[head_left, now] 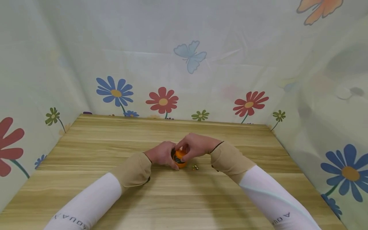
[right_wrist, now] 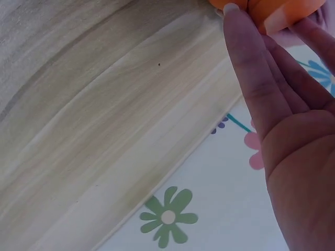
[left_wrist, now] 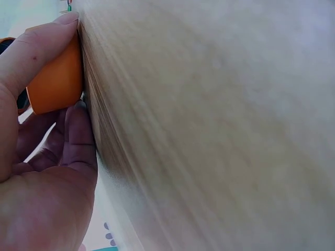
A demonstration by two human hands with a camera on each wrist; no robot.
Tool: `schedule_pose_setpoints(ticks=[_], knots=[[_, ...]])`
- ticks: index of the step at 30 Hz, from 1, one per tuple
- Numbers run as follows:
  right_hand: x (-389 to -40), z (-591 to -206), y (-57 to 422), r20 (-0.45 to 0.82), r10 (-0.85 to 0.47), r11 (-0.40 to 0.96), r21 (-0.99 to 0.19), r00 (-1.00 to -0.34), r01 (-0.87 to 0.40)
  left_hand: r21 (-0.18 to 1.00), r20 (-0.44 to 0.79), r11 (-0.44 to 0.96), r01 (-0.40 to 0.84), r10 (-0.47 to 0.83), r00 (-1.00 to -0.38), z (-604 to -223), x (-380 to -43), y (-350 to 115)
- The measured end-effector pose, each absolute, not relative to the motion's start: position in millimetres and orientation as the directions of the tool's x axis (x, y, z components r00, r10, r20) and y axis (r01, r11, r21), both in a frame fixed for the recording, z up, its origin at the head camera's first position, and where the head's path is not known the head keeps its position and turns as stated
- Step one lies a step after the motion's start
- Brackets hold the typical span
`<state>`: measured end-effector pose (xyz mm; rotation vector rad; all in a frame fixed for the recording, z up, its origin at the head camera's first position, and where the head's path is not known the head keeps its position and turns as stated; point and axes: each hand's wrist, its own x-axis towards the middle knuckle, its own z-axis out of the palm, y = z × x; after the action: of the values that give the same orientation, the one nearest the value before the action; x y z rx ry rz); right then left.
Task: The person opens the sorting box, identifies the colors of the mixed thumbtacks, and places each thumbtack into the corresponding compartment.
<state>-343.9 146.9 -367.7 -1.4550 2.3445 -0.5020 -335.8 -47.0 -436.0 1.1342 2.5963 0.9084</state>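
A small round orange container point(head_left: 181, 165) with dark contents or a dark inner part sits on the wooden table. My left hand point(head_left: 164, 154) grips its side, thumb nearest me. In the left wrist view the container's smooth orange wall point(left_wrist: 58, 83) lies between thumb and curled fingers, close over the tabletop. From the right, my right hand point(head_left: 196, 147) pinches an orange lid-like piece point(head_left: 180, 153) above the dark part. The right wrist view catches orange point(right_wrist: 277, 14) at the fingertips. A tiny green and yellow trinket point(head_left: 195, 167) with dark and white spots lies just right of the container.
The wood-grain table point(head_left: 172, 198) reaches back to a pale wall sheet point(head_left: 138, 64) printed with flowers and butterflies. Similar sheets hang at left and right. A small purple thing point(head_left: 87, 112) shows at the table's far left corner.
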Motion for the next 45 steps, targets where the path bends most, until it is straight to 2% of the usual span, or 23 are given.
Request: schedule_pose_setpoints(ticks=[5,12,23,28,35,45], knots=[[-344,-366,158,-0.105,-0.851,0.487,-0.527,-0.515,-0.697,0.601,0.082,0.516,0.611,0.721,-0.688,-434,-335,-45],[-349,-373,172,-0.023,-0.827,0.463,-0.596,-0.562,-0.656,0.608,0.084,0.503,0.615,0.729,-0.679,-432,-333,-46],[-349,-388,190,0.047,-0.732,0.533,-0.582,-0.680,-0.615,0.622,0.086,0.484,0.615,0.739,-0.668,-434,-334,-45],[-352,-395,196,0.065,-0.722,0.535,-0.578,-0.689,-0.616,0.623,0.086,0.486,0.614,0.737,-0.670,-437,-336,-45],[-355,-405,203,0.090,-0.725,0.561,-0.498,-0.683,-0.661,0.633,0.085,0.485,0.604,0.731,-0.677,-437,-335,-44],[-352,-410,205,0.079,-0.716,0.569,-0.511,-0.694,-0.645,0.630,0.084,0.495,0.598,0.722,-0.687,-438,-336,-44]])
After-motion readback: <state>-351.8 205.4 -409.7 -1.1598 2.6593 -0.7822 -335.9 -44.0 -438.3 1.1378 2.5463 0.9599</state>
